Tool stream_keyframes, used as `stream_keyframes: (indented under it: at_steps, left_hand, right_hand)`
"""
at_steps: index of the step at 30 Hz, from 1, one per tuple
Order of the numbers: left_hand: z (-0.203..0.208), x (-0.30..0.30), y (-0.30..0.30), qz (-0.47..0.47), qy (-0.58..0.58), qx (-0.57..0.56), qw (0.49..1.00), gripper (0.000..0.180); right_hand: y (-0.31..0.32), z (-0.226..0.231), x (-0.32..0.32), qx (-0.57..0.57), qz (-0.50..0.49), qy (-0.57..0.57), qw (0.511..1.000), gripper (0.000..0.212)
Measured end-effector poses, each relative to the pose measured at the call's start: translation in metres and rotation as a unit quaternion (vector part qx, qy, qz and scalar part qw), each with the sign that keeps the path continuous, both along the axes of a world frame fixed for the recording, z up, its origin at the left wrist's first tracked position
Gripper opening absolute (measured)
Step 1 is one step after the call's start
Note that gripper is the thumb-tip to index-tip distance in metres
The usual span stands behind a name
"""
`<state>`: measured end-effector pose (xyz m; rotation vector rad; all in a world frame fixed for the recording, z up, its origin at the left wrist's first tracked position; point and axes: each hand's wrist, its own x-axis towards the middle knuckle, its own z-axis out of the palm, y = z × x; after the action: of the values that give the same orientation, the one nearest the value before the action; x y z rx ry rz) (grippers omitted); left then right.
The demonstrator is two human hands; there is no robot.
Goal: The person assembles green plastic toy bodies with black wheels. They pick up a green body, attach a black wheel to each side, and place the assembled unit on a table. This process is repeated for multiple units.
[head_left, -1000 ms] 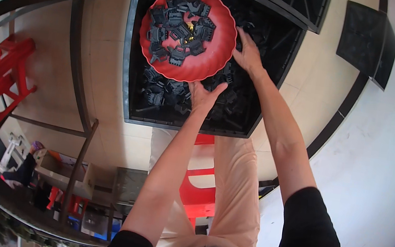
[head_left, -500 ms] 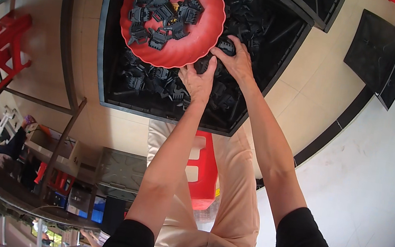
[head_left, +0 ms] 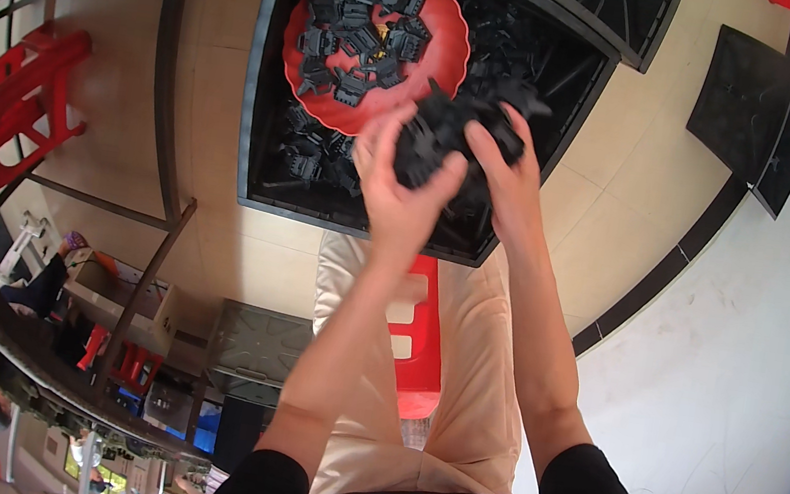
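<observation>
My left hand (head_left: 401, 185) curls around a bunch of small black plastic parts (head_left: 420, 155), blurred by motion. Facing it, my right hand (head_left: 517, 185) grips more of these parts, its thumb laid across them. The bunch is between both hands, above the black tray (head_left: 318, 220) and beside the red scalloped bowl (head_left: 448, 47). Several similar black parts lie in the bowl, with a small yellow piece (head_left: 382, 33) among them. Loose black parts (head_left: 303, 161) cover the tray floor around and under the bowl. My left fingers overlap the bowl's near rim.
A second black tray (head_left: 638, 24) adjoins at the far right. Black panels (head_left: 752, 115) stand against the white wall (head_left: 698, 391). A red stool (head_left: 422, 342) is between my legs. To the left are a dark metal frame (head_left: 163, 83) and a red plastic chair (head_left: 26, 109).
Both hands have come up from among the parts in the tray, now with a bunch of them between them. The bowl and tray appear farther right in the view.
</observation>
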<state>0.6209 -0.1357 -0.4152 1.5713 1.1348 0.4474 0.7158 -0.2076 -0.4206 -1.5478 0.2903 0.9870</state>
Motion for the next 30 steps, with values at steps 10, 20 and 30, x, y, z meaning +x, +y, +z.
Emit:
stream_keyframes:
  at_steps: [10,20,30]
  left_hand:
    - [-0.062,-0.03,0.075,0.025,0.073,-0.025,0.997,0.052]
    - [-0.135,-0.076,-0.046,-0.224,0.545,-0.074,0.805,0.12]
    - [-0.118,-0.05,-0.043,-0.258,0.479,-0.083,0.835,0.12]
  right_hand:
    - [0.033,-0.026,0.014,-0.129,0.13,-0.032,0.982,0.075]
    - [-0.044,-0.135,-0.048,-0.468,0.424,-0.136,0.763,0.086]
    - [-0.06,-0.147,-0.068,-0.441,0.358,-0.16,0.807,0.087]
